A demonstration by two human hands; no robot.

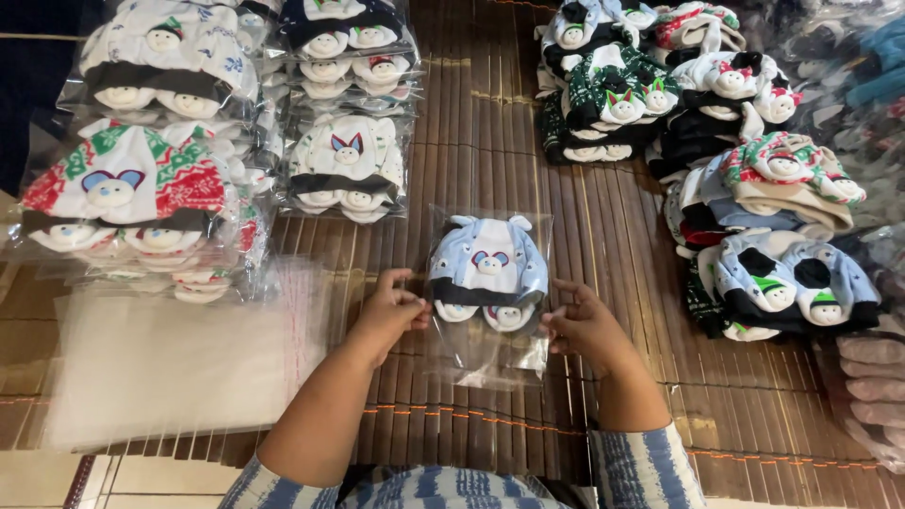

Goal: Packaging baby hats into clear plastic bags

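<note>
A clear plastic bag [490,363] lies on the bamboo mat [490,123] in front of me, holding a light blue and white baby hat set [488,269] with small round bear faces. My left hand [391,311] pinches the bag's left edge. My right hand [584,325] grips its right edge. Both forearms reach in from the bottom, with blue and white striped sleeves.
Bagged hat sets are stacked at the upper left [151,179] and upper middle [347,170]. Loose, unbagged hat sets are piled at the right [754,188]. A pile of empty clear bags [179,358] lies at the left. Another person's fingers [872,382] show at the right edge.
</note>
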